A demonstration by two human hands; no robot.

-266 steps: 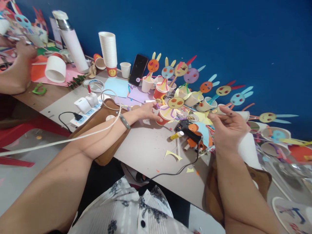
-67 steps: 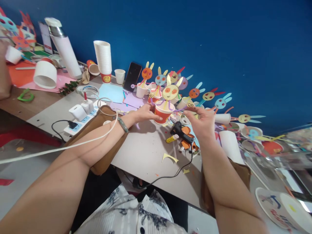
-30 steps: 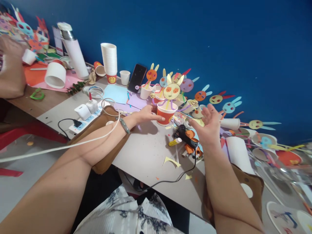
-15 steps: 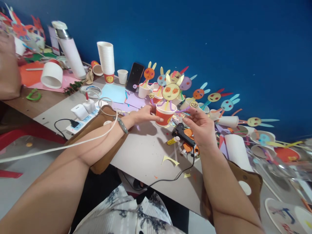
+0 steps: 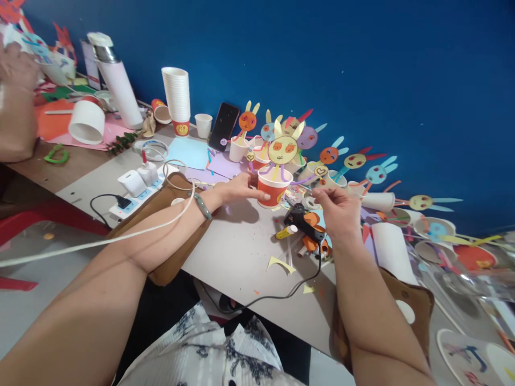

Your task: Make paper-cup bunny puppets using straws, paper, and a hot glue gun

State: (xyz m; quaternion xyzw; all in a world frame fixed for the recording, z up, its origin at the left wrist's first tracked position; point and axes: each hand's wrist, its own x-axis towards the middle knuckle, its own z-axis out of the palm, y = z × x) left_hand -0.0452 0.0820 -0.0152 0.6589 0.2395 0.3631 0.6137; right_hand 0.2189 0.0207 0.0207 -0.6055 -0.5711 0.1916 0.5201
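Upright on the table, a red paper cup point(image 5: 270, 188) carries a yellow paper rabbit head point(image 5: 282, 149) and purple strip arms. My left hand point(image 5: 241, 190) grips the cup's left side, its thumb across the front and the other fingers hidden behind. One purple arm ends in a yellow disc point(image 5: 321, 171) with a heart drawn on it. Just below that disc, my right hand point(image 5: 337, 201) is closed in a pinch. Something small and thin shows at its fingertips, too small to name. Under this hand lies a black glue gun point(image 5: 303, 221) with its cord, beside a yellow glue stick point(image 5: 286, 231).
Several cup rabbits line the blue wall, one with an orange head point(image 5: 247, 121). Further left are a phone point(image 5: 224, 126), a cup stack point(image 5: 176, 96), a white thermos point(image 5: 119, 88) and a power strip point(image 5: 137, 194) with cables. Another person's arm point(image 5: 16, 107) is at far left.
My right hand has come away from the heart disc, slightly right and down, and its fingers have drawn together. My left hand stays on the cup.
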